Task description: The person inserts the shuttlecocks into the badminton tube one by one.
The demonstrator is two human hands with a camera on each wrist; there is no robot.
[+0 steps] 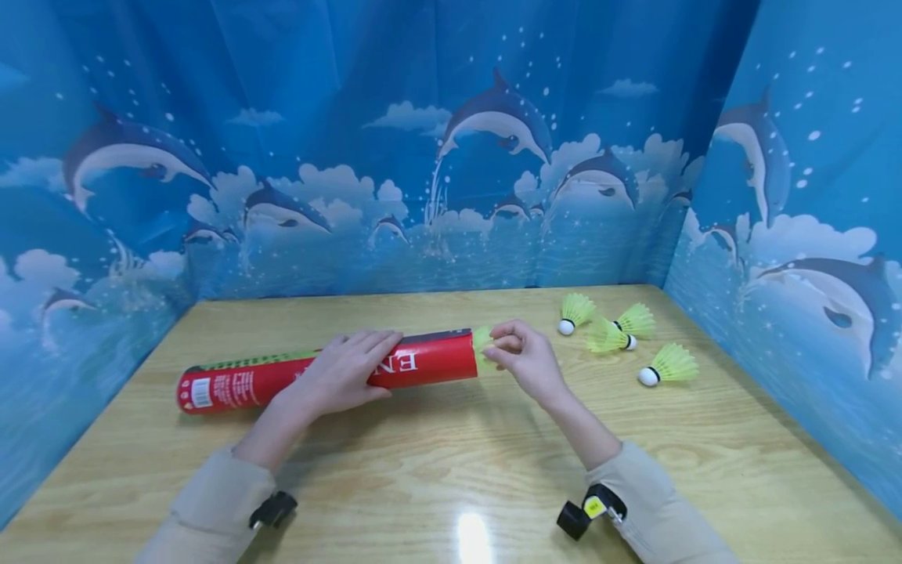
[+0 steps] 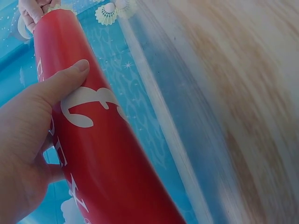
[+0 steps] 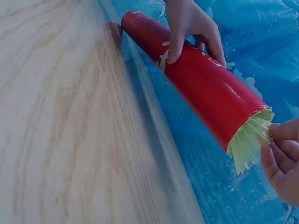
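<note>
Nearest, sleeves (image 1: pixel 211 501) at seven and five o'clock; the left hand (image 1: pixel 348 368) curls round a red tube (image 1: pixel 437 360), the right hand (image 1: pixel 524 356) pinches a yellow shuttlecock (image 3: pixel 245 143) protruding from its three-o'clock end.

The head view is bright, with 1 white glare spot (image 1: pixel 474 539) on the tabletop (image 1: pixel 395 478) and soft shadow under the red tube (image 1: pixel 440 362). The 2 wrist views look dimmer and hazier.

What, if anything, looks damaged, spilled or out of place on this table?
Nothing looks damaged or spilled. Only the loose shuttlecocks right of the tube look slightly untidy: they face different ways, and two seem to overlap.
</note>
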